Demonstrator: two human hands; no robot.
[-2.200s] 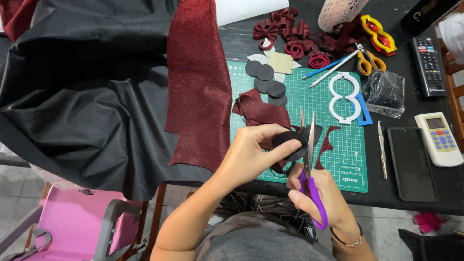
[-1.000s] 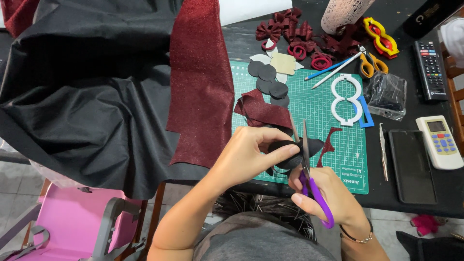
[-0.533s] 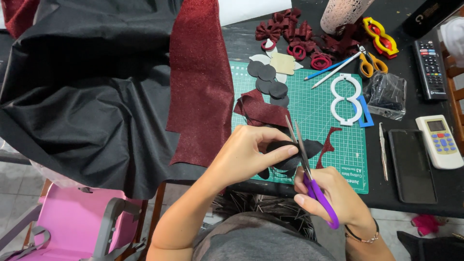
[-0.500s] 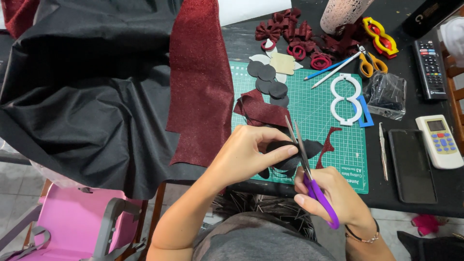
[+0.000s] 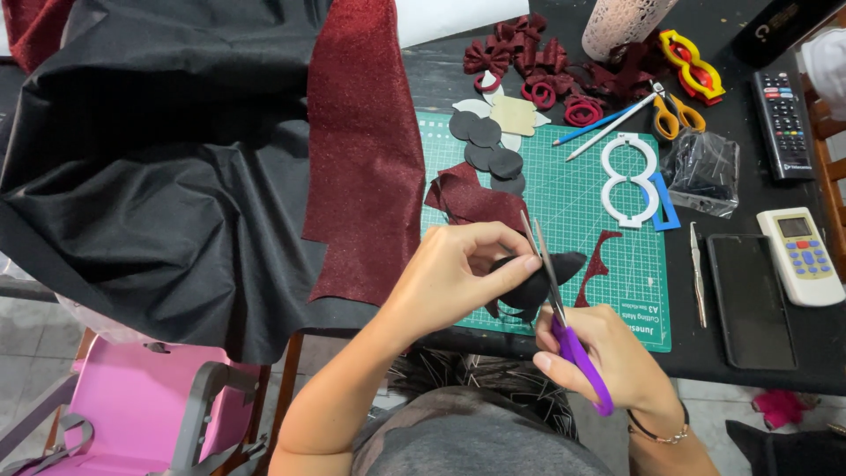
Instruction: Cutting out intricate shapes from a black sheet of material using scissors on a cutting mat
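The left hand [image 5: 458, 273] is pinching a small black fabric piece [image 5: 539, 280], fingers closed on its left end, holding it just above the near edge of the green cutting mat [image 5: 617, 291]. The right hand [image 5: 608, 357] is wrapped around the purple handles of a pair of scissors [image 5: 557, 304], and the thin blades point up and away with the black piece sitting right between them. The two hands are close together, nearly touching.

Just beside the black piece there's a curved dark red scrap [image 5: 597, 264] lying on the mat, and a crumpled red fabric bit [image 5: 467, 198] just above the left hand. Further up the mat sit some black circles [image 5: 485, 150] and a white figure-eight template [image 5: 630, 181]. Orange-handled scissors [image 5: 665, 110] and a pile of red bows [image 5: 529, 57] are at the far edge. A long strip of red glitter fabric [image 5: 366, 150] lies over black cloth [image 5: 150, 159] on the left. To the right are a phone [image 5: 749, 300] and a white remote [image 5: 802, 256].
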